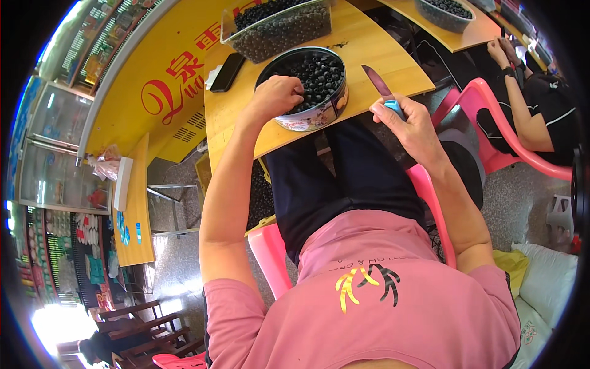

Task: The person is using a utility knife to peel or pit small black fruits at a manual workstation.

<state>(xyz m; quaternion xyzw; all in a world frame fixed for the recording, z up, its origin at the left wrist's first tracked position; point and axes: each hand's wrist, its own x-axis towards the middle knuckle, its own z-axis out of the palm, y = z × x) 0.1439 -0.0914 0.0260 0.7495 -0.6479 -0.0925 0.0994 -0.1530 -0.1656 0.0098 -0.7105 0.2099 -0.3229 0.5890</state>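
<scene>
Left hand (275, 95) curled into the round tin (310, 86) of dark fruits at the table's (246, 117) near edge. Right hand (410, 123) clamped on knife (377, 80) (blade pointing far). Best pick one fruit, keeping the blade clear.

Wooden table (369, 52) with round tin (319, 86), clear tub (279, 31), black phone (227, 72), white paper (212, 76) laid on top

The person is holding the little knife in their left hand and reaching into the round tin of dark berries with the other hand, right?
Not quite. The head view shows the knife in the right hand. It is the left hand that reaches into the round tin of dark berries. The rest is right.
</scene>
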